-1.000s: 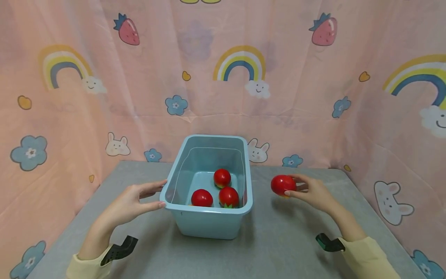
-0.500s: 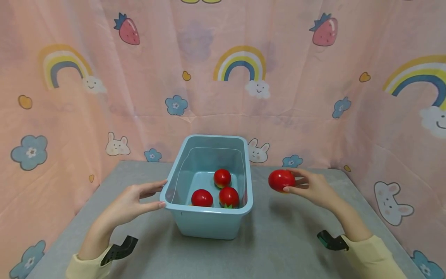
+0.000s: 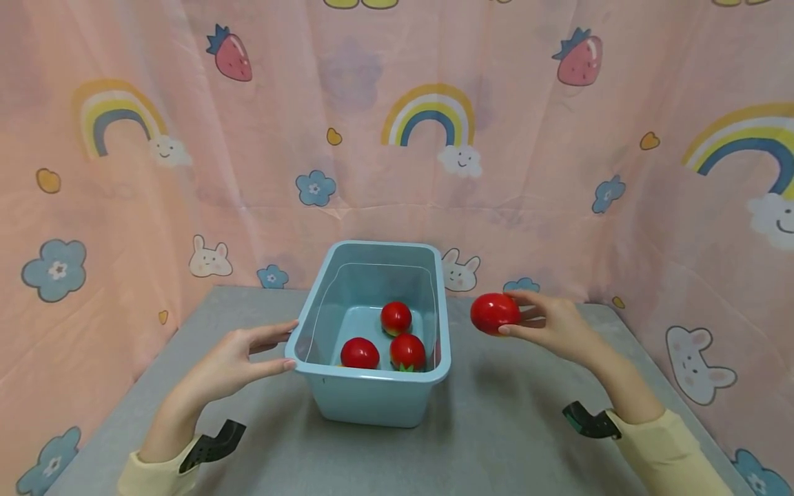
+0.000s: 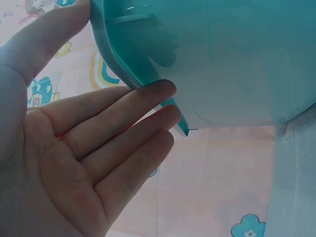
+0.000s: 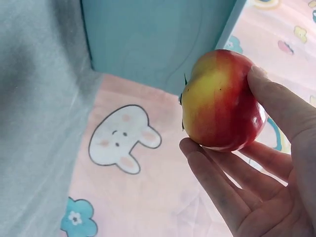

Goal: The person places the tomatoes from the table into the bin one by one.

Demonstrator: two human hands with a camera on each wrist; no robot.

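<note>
Three tomatoes [image 3: 395, 336] in bin [image 3: 370, 398] — fourth tomato [image 3: 493, 313] gripped by right hand [image 3: 548, 325], outside; left hand [image 3: 231, 359] flat-fingered against bin's left rim.

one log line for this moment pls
left hand: flat against bin left rim | right hand: holds tomato above table, right of bin | bin: three tomatoes inside

A grey desk [image 3: 496, 441] with a faintly mottled top fills the lower part of the head view. A pink cloth backdrop [image 3: 372, 103] hangs behind it and along both sides, with soft folds. The cloth is printed with rainbows [image 3: 428, 114], strawberries [image 3: 231, 54], blue flowers [image 3: 315, 187], white bunnies [image 3: 209, 258] and small orange hearts. The light is even and soft.
</note>
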